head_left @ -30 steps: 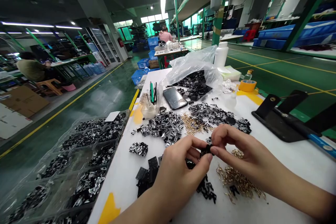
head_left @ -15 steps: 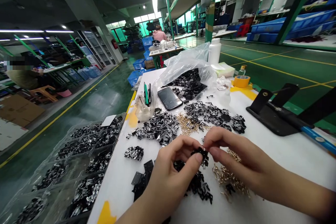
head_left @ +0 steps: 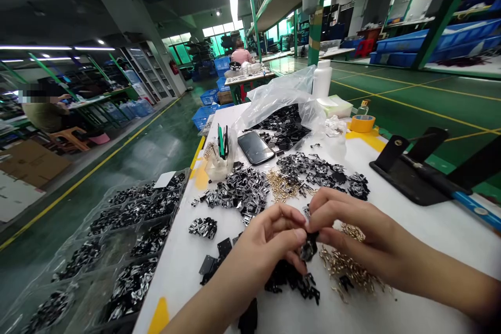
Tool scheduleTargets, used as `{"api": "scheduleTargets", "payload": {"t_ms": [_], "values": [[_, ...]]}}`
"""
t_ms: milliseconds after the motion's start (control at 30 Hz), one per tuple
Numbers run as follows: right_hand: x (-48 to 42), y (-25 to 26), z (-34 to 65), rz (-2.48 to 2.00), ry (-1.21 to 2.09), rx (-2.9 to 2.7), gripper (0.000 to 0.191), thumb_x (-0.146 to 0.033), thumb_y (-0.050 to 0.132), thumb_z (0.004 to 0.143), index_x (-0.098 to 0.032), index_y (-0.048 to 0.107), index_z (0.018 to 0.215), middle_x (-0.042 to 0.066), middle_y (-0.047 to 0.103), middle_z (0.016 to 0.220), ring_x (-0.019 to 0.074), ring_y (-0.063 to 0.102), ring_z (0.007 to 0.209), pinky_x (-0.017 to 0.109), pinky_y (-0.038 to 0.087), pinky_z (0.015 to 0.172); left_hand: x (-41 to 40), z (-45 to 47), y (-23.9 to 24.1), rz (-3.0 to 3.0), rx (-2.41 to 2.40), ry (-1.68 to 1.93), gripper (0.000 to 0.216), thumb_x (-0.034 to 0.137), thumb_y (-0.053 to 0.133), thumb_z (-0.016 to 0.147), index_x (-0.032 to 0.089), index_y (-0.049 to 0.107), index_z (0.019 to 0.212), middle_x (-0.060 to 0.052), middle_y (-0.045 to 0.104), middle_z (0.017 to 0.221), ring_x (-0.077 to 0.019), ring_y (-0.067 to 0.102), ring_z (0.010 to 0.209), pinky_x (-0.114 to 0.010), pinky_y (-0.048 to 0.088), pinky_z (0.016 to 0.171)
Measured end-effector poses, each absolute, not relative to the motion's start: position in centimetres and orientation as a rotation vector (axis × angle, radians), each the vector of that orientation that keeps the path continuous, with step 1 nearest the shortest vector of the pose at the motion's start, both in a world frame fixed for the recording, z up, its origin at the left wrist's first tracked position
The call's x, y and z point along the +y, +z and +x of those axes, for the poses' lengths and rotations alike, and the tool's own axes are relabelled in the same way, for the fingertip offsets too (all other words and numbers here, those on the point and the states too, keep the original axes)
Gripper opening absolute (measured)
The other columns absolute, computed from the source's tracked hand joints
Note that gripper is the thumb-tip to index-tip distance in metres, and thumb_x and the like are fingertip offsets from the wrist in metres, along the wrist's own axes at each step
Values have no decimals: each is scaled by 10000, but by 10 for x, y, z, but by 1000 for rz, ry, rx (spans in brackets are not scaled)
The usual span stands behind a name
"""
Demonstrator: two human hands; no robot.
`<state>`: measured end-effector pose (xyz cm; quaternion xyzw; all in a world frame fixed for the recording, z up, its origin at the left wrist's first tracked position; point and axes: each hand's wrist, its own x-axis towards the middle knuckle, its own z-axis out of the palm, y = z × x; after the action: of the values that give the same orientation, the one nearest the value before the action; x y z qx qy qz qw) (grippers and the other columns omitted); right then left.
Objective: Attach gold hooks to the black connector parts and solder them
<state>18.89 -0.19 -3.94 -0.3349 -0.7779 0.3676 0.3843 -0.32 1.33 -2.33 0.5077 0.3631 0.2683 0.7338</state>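
Holding a small black metal clip (head_left: 309, 248) above the white bench (head_left: 430, 255), the left hand (head_left: 258, 253) and the right hand (head_left: 364, 235) are close together, and their fingers (head_left: 300, 236) are pressed closed on it from both sides. Just under the clip lies a pile of black metal parts (head_left: 291, 279), and under the right hand is a heap of brass pins (head_left: 348, 271). Further away, silver and black clips (head_left: 238, 190) are spread on the bench.
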Motion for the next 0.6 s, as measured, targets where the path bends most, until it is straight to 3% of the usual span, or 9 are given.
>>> {"api": "scheduleTargets", "payload": {"t_ms": [100, 233, 400, 600], "values": [[-1, -38, 186, -1030, 968, -1878, 97, -202, 433, 931, -245, 519, 918, 2, 488, 843, 140, 490, 792, 280, 395, 694, 10, -3, -20, 1293, 910, 827, 56, 165, 538, 865, 199, 547, 909, -1, 620, 899, -105, 570, 882, -197, 453, 774], [-1, -40, 182, -1146, 1118, -1750, 109, -296, 416, 942, -221, 487, 906, -6, 465, 775, 130, 444, 680, 262, 377, 592, 3, -2, -22, 1535, 923, 860, 282, 122, 590, 814, 242, 528, 1062, -14, 615, 1091, -150, 559, 1051, -245, 457, 877], [-2, -48, 178, -1116, 1258, -1683, 168, -370, 433, 934, -213, 470, 890, -13, 425, 739, 127, 401, 649, 258, 347, 572, 0, 1, -27, 1806, 1057, 895, 255, 88, 577, 789, 223, 576, 1006, -12, 647, 987, -146, 612, 919, -238, 490, 792], [0, -45, 177, -1144, 1311, -1650, 218, -385, 516, 890, -205, 457, 783, -19, 439, 730, 123, 404, 644, 265, 317, 582, 4, 1, -23, 1616, 1056, 829, 255, 81, 583, 776, 242, 614, 971, 3, 642, 961, -131, 602, 892, -185, 488, 704]]}}
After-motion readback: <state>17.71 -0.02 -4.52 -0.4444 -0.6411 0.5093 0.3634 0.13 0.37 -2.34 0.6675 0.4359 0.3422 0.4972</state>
